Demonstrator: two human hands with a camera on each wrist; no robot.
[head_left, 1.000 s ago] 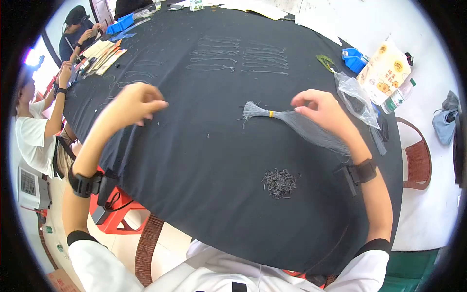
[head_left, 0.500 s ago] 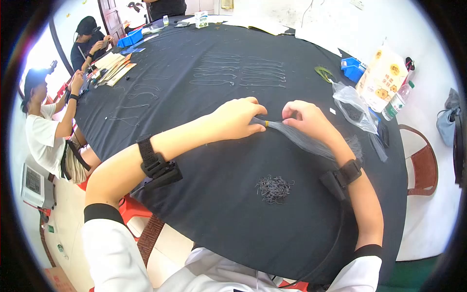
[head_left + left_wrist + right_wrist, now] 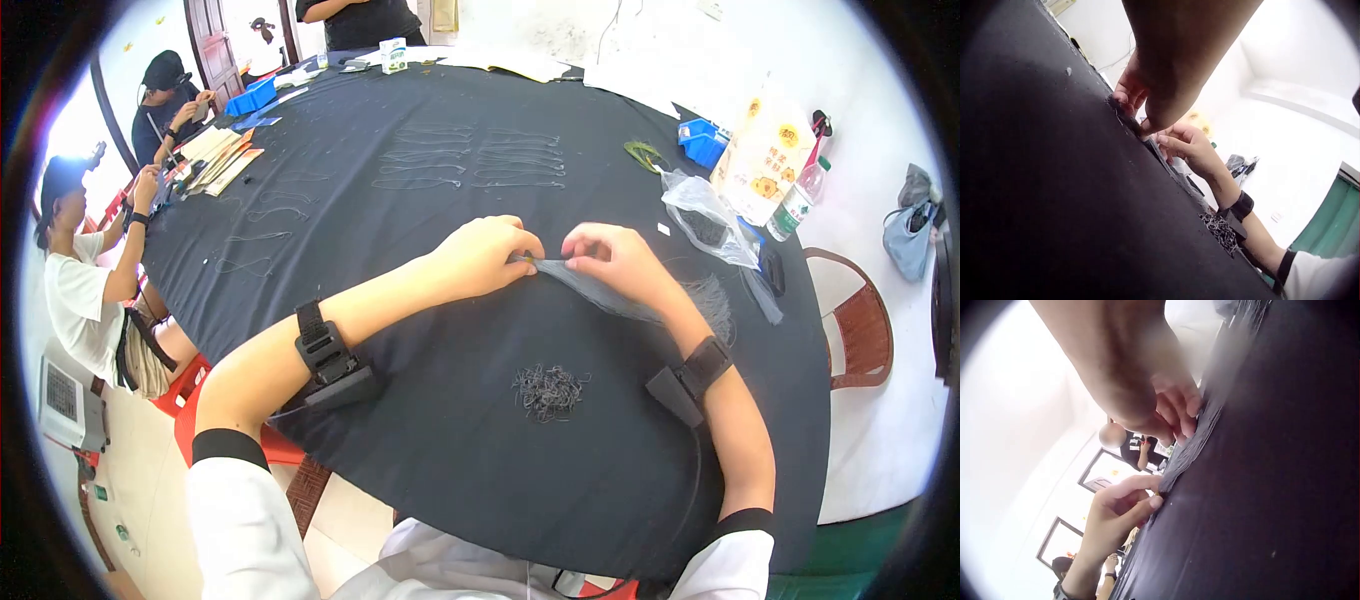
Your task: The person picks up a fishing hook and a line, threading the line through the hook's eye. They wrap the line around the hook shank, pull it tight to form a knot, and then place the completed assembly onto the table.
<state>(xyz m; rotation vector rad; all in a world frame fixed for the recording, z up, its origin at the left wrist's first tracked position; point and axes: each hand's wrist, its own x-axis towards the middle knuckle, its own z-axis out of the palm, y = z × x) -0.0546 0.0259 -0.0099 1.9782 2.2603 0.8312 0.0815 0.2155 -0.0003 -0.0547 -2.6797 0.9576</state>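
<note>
Frame centre: left grip (image 3: 490, 254) pinches the bundle (image 3: 590, 284) by its gathered end; right grip (image 3: 615, 260) beside, hold unclear. Probably light, supple, slippery; best taken there.

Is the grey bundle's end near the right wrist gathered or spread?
Spread: in the head view, the bundle fans into loose strands there, but is narrow beside the left hand.
</note>
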